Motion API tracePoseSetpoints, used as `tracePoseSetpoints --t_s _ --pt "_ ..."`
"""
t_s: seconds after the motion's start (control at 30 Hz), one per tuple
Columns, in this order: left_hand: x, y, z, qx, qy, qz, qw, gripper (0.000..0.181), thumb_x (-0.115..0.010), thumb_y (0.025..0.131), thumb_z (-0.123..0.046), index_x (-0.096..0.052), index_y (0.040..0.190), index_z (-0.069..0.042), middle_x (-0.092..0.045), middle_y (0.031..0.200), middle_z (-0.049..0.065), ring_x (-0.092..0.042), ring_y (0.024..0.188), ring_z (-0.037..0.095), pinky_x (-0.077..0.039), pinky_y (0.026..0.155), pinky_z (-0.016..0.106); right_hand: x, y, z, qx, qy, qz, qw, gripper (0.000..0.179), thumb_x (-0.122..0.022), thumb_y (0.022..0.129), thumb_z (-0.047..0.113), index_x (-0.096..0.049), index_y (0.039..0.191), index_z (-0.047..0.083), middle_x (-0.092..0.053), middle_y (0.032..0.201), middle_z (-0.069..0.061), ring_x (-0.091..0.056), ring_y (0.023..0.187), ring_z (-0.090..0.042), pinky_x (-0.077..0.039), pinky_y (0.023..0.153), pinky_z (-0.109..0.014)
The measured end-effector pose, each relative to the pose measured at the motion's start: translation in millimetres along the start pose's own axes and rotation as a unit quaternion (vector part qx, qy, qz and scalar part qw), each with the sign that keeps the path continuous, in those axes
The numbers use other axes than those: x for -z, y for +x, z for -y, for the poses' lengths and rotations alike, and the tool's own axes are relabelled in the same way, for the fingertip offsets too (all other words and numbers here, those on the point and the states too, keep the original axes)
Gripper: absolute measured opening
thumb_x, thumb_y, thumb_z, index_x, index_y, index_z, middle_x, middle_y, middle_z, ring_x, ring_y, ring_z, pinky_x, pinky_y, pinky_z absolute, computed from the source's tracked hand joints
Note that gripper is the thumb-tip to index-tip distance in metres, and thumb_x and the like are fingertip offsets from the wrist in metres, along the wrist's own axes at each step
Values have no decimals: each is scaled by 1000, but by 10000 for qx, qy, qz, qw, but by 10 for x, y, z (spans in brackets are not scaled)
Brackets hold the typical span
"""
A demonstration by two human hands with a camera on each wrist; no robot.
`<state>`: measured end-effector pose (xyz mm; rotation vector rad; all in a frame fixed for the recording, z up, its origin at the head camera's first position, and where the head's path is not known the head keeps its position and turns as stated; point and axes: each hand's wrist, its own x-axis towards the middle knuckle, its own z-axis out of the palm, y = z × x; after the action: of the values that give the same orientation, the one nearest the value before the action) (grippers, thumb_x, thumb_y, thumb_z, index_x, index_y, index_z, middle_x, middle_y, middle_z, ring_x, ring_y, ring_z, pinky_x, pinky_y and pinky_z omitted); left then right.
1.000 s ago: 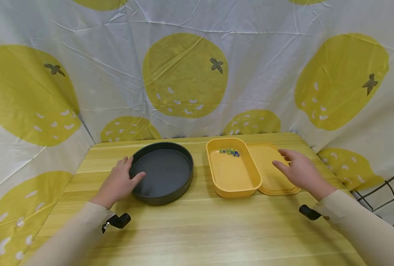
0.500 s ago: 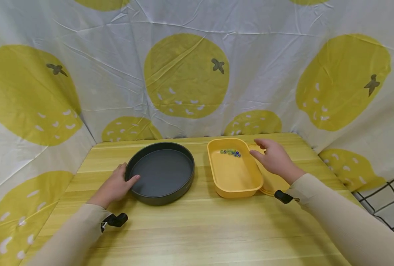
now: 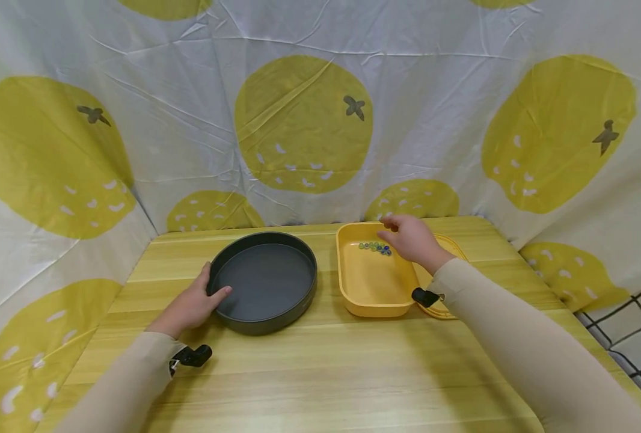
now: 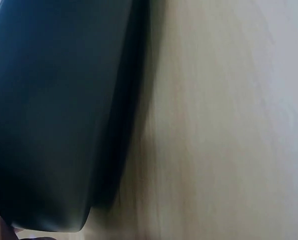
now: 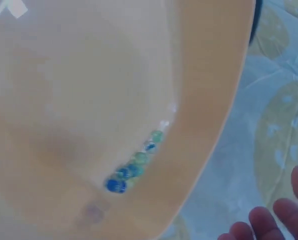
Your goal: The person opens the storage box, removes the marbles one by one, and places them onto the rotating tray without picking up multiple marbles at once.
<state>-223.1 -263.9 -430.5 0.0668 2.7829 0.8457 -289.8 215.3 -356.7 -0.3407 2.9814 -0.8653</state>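
Note:
My left hand point(image 3: 189, 305) holds the near-left wall of a round dark grey pan point(image 3: 265, 281), thumb over the rim, fingers along the outside. The pan's dark side point(image 4: 54, 110) fills the left of the left wrist view; little of the hand shows there. My right hand point(image 3: 414, 242) hovers above the right edge of a yellow rectangular container point(image 3: 371, 310), fingers loosely bent, nothing between them. Several blue and green glass marbles point(image 3: 376, 247) lie clustered at the container's far end. In the right wrist view the marbles point(image 5: 134, 167) sit along the wall, apart from the fingertips point(image 5: 264, 222).
A flat yellow lid point(image 3: 451, 245) lies right of the container, partly hidden by my right arm. Under everything is a wooden table point(image 3: 299, 373). A white curtain point(image 3: 407, 120) with yellow fruit prints hangs behind and at both sides.
My right hand has moved left from above the lid to over the container. The left hand has shifted slightly at the pan's rim. The marbles remain in the container.

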Motion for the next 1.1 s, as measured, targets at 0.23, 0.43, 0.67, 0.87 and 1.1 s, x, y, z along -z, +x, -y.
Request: tracePoseSetpoints --t_s 0.23,0.43,0.67,0.87,1.1 --pt "-14 -24 -14 190 83 122 9997 106 -46 105 -67 12 167 -4 -13 170 36 -25 154 56 -26 123 69 113 55 90 7 73 283 9996 49 -60 109 26 -54 151 1 -61 145 -26 -58 133 -43 -50 108 -58" --pt "-25 -14 25 228 144 80 9996 107 -45 104 -69 13 168 -5 -14 170 36 -27 153 57 -27 122 70 144 155 148 140 -66 464 9988 50 -60 109 30 -56 149 0 -63 143 -27 -60 131 -44 -51 107 -58" --pt "-24 8 56 177 130 62 9997 106 -47 105 -66 11 168 -4 -12 171 34 -25 155 56 -26 123 69 -55 430 179 -8 272 564 9980 49 -60 108 29 -57 149 3 -63 144 -23 -62 129 -39 -52 107 -54" --pt "-18 13 55 155 14 75 9999 105 -49 105 -64 11 168 -4 -10 172 33 -22 156 55 -24 124 69 -343 577 101 -425 750 700 9938 46 -61 108 21 -58 149 1 -60 147 -25 -66 121 -37 -56 88 -39" --pt "-17 -6 25 171 16 69 9998 105 -48 105 -64 11 168 -4 -10 172 33 -23 156 54 -25 124 68 -586 622 -40 -647 277 788 9944 44 -65 103 19 -63 144 2 -61 150 -20 -68 99 -29 -57 86 -38"
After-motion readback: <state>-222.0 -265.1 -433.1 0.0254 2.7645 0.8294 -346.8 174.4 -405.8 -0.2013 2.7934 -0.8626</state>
